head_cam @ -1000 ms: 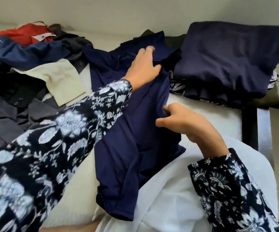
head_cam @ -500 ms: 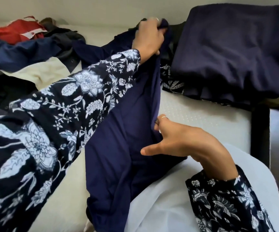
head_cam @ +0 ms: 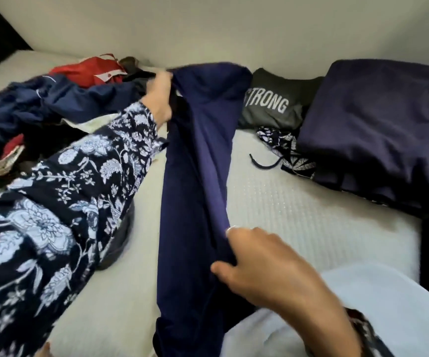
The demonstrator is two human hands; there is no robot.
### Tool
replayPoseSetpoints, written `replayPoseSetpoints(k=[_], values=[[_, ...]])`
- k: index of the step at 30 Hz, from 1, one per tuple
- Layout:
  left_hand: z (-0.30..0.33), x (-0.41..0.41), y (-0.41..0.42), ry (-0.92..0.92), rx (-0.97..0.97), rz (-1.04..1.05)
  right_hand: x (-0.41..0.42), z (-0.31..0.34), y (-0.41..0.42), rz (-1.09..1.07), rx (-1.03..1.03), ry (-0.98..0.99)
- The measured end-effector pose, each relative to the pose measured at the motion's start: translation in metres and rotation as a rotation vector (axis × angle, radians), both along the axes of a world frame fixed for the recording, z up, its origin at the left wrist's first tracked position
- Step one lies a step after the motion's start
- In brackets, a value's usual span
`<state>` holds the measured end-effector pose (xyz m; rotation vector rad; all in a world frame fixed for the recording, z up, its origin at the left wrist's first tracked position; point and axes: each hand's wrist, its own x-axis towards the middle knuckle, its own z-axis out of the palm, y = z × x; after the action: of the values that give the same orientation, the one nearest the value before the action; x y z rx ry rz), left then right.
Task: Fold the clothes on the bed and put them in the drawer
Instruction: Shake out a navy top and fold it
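A: Nearest the viewer, what is shown?

B: The right hand (head_cam: 272,266), fingers curled, pinches the lower edge of a navy garment (head_cam: 195,189). Below the hand lies a pale blue cloth (head_cam: 375,318) over the person's lap, and part of a floral cuff shows at the wrist.

A: And the garment itself?

B: It is drawn into a long band, running from the bottom of the frame up and away over the white mattress (head_cam: 298,215). Its near end hangs past the bed's edge; its far end is raised off the mattress.

A: What supports the far end?

B: The left hand (head_cam: 159,99), at the end of a floral sleeve (head_cam: 79,189), grips the upper edge, fingers closed round the cloth. The fingertips are hidden in the fabric.

A: What lies at mid-distance on the right?

B: A dark cord (head_cam: 265,162) on the bare mattress, just beside a folded floral-print piece (head_cam: 285,150). A large folded navy cloth (head_cam: 383,130) rests partly on that piece.

A: And farther back?

B: A dark grey shirt printed "STRONG" (head_cam: 267,104), between the raised garment and the folded navy cloth. On the left, an unfolded heap of clothes (head_cam: 54,104) in red, navy and cream lies against the wall (head_cam: 234,29).
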<state>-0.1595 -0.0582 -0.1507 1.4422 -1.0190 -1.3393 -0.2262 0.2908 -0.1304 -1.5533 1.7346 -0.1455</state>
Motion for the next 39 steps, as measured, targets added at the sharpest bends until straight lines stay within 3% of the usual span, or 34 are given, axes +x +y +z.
replayPoseSetpoints(k=[4,9,14,21,25,32,36,39], values=[[-0.03,0.033,0.019,-0.134,0.268,-0.136,0.019,-0.026,-0.003,0.198,0.092,0.119],[-0.028,0.022,0.016,-0.114,0.261,-0.16,0.015,-0.028,-0.002,0.154,0.037,0.188],[-0.033,0.018,0.021,-0.31,0.269,-0.234,0.028,-0.022,0.001,0.154,0.033,0.204],[-0.052,0.028,-0.001,-0.285,0.045,-0.103,0.054,-0.008,0.0,0.169,0.109,0.129],[-0.06,0.038,0.003,-0.32,0.087,-0.174,0.075,-0.019,0.003,0.253,0.263,-0.047],[-0.067,0.078,0.058,-0.821,-0.27,-0.311,0.044,-0.021,-0.001,0.002,-0.059,0.16],[-0.073,0.115,0.141,-0.956,-0.312,-0.375,0.015,-0.031,0.0,-0.008,0.0,0.321],[-0.079,0.145,0.208,-1.024,-0.246,-0.399,0.011,-0.036,0.004,0.084,0.121,0.3]])
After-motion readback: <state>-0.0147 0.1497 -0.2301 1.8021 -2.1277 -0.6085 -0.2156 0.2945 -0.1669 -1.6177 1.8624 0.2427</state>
